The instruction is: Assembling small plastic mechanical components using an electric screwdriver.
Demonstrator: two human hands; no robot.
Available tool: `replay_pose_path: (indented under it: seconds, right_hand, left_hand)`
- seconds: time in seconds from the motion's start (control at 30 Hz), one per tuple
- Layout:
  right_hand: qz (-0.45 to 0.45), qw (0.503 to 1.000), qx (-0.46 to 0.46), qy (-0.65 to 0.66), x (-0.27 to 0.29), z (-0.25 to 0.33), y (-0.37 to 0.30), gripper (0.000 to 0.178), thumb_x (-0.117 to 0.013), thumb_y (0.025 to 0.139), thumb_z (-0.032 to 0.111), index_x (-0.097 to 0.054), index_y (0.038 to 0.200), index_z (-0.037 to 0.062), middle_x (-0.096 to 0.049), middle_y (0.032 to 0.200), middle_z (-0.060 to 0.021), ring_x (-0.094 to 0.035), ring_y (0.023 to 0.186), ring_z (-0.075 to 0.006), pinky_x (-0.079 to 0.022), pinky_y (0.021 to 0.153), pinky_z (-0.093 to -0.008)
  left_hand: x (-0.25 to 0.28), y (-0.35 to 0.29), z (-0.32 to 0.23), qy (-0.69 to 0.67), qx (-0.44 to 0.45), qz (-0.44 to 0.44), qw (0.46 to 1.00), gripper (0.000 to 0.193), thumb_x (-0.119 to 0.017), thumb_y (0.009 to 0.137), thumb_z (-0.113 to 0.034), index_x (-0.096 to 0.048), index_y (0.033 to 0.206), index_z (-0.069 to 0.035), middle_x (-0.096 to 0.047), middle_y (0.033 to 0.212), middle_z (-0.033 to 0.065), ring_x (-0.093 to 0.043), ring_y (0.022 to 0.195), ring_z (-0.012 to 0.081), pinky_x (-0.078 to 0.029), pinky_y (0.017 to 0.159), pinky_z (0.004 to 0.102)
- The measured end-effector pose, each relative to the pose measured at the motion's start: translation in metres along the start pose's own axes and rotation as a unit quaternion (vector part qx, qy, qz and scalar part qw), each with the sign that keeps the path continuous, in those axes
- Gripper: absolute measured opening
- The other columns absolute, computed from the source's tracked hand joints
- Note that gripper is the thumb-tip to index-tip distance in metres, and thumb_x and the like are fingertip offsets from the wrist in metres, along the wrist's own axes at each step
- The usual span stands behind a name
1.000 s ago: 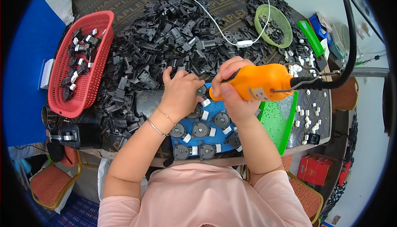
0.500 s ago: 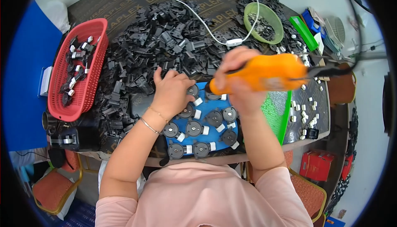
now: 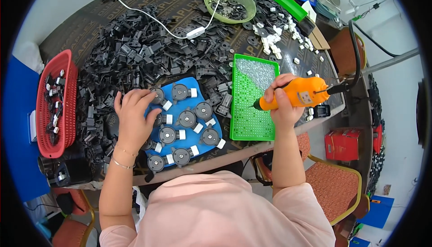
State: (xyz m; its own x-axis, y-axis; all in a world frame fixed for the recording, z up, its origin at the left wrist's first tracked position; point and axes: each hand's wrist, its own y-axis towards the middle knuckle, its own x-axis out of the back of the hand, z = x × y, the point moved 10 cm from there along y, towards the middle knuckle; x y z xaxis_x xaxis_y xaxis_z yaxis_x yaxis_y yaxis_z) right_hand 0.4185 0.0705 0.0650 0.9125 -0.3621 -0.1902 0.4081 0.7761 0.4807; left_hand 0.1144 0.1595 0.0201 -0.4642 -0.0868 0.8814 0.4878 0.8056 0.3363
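Observation:
My right hand (image 3: 288, 107) is wrapped round an orange electric screwdriver (image 3: 305, 93). Its dark tip points left, over the green perforated tray (image 3: 249, 112), where a heap of small silvery screws (image 3: 258, 69) fills the far end. My left hand (image 3: 135, 114) rests at the left edge of a blue mat (image 3: 198, 144), thumb and fingers apart. Its fingertips touch or nearly touch a round black part with a white tab (image 3: 157, 96); the thumb lies by another. Several similar round black assemblies (image 3: 182, 156) stand in rows on the mat.
A large pile of black plastic parts (image 3: 148, 44) spreads beyond the mat. At left stands a red basket (image 3: 71, 107) of assemblies. A pale green bowl (image 3: 245, 17) holds small parts, with white pieces (image 3: 272, 42) nearby. A white cord (image 3: 157, 22) crosses the pile; the screwdriver's black cable (image 3: 357, 53) arches right.
The screwdriver has moved from above the blue mat rightward to the green tray. My left hand stays at the same assembly, its fingers looser. The whole view has shifted.

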Motion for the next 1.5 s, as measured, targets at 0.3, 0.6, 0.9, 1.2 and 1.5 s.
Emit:
replay_pose_path:
  seconds: [0.3, 0.6, 0.9, 1.2, 1.5]
  right_hand:
    - [0.004, 1.000, 0.008, 0.024, 0.003, -0.001, 0.001, 0.016, -0.055, 0.079, -0.003, -0.051, 0.095, -0.0019, -0.052, 0.088, -0.0126, -0.055, 0.060, -0.0163, -0.047, 0.056, -0.0274]
    - [0.006, 1.000, 0.013, 0.001, 0.000, 0.001, 0.000, 0.014, -0.056, 0.079, -0.002, -0.050, 0.092, -0.0022, -0.053, 0.086, -0.0128, -0.055, 0.059, -0.0164, -0.047, 0.056, -0.0274]
    - [0.017, 1.000, 0.003, 0.023, -0.003, -0.006, 0.000, 0.014, -0.057, 0.081, 0.001, -0.050, 0.093, -0.0006, -0.053, 0.085, -0.0118, -0.055, 0.059, -0.0163, -0.047, 0.056, -0.0278]
    - [0.089, 0.982, 0.047, 0.163, -0.060, 0.037, 0.004, 0.019, -0.060, 0.083, 0.013, -0.049, 0.095, 0.0024, -0.048, 0.091, -0.0112, -0.054, 0.060, -0.0179, -0.047, 0.056, -0.0314]
    - [0.295, 0.932, -0.036, 0.209, -0.242, 0.005, -0.060, 0.027, -0.069, 0.082, 0.015, -0.049, 0.093, 0.0013, -0.049, 0.090, -0.0114, -0.056, 0.059, -0.0159, -0.048, 0.056, -0.0270]
  left_hand:
    - [0.015, -0.038, -0.001, -0.064, 0.003, -0.014, 0.998, 0.033, -0.073, 0.069, -0.008, -0.063, 0.100, -0.005, -0.061, 0.105, 0.0095, -0.053, 0.103, 0.0302, -0.038, 0.092, 0.0408]
    - [0.024, -0.060, 0.012, -0.070, 0.048, -0.017, 0.996, 0.032, -0.073, 0.069, -0.007, -0.064, 0.099, -0.004, -0.061, 0.106, 0.0103, -0.053, 0.103, 0.0312, -0.039, 0.092, 0.0398]
    - [0.038, -0.081, 0.032, -0.097, 0.107, -0.030, 0.989, 0.031, -0.074, 0.068, -0.007, -0.065, 0.098, -0.003, -0.062, 0.106, 0.0107, -0.054, 0.102, 0.0301, -0.041, 0.091, 0.0377]
    - [0.028, -0.097, 0.038, -0.187, 0.122, 0.025, 0.975, 0.050, -0.079, 0.063, -0.011, -0.062, 0.109, -0.004, -0.058, 0.114, 0.0123, -0.052, 0.107, 0.0322, -0.041, 0.093, 0.0397]
    - [0.010, -0.088, 0.039, -0.160, 0.091, 0.072, 0.980, 0.052, -0.080, 0.061, -0.015, -0.064, 0.110, -0.010, -0.060, 0.112, 0.0080, -0.052, 0.106, 0.0295, -0.038, 0.094, 0.0387]
